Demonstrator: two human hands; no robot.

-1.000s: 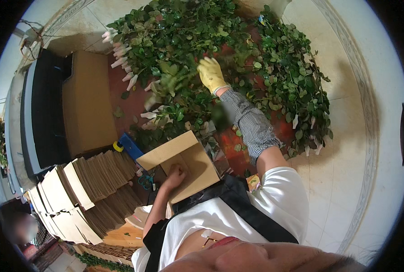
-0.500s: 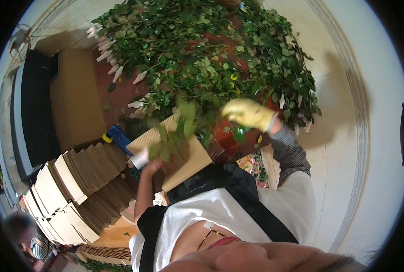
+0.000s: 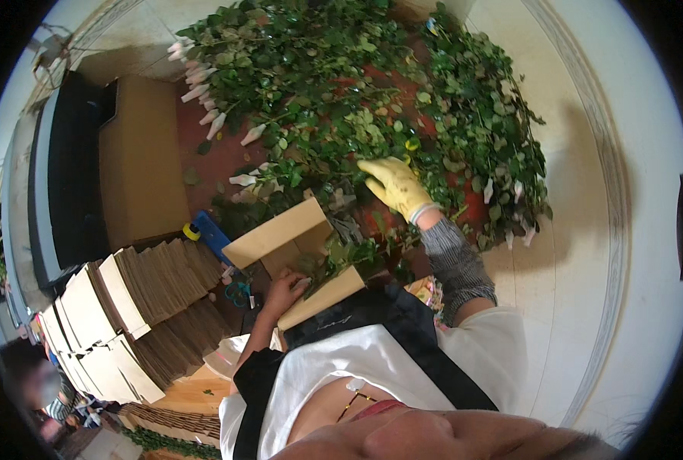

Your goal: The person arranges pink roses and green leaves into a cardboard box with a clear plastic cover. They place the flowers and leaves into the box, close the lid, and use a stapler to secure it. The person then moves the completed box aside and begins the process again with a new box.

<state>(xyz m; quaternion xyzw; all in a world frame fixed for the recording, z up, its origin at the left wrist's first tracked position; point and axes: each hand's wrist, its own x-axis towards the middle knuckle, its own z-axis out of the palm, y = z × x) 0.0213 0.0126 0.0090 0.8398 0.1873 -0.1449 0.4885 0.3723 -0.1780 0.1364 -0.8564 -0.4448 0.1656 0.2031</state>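
Observation:
In front of me stands a folded piece of brown cardboard (image 3: 279, 234), its two flaps raised. Down between the flaps, my left hand (image 3: 284, 292), bare, has its fingers closed at the bud end of a rose; a small pale bit of it shows by the fingertips. The rose's leafy stem (image 3: 343, 255) lies along the fold, pointing right. My right hand (image 3: 397, 188), in a yellow glove, hovers near the heaped roses (image 3: 334, 123), its thumb and fingers apart and nothing in them. Those roses have green leaves and pale, sleeve-covered buds.
Stacks of folded cardboard (image 3: 161, 287) stand at the left, beside teal-handled scissors (image 3: 239, 294) and a blue tool (image 3: 213, 236). A large open carton (image 3: 141, 161) is farther left. At the far lower left sits another person (image 3: 39, 383).
My left hand has lowered the rose from above the cardboard into its fold. The gloved right hand has shifted left and its fingers have spread.

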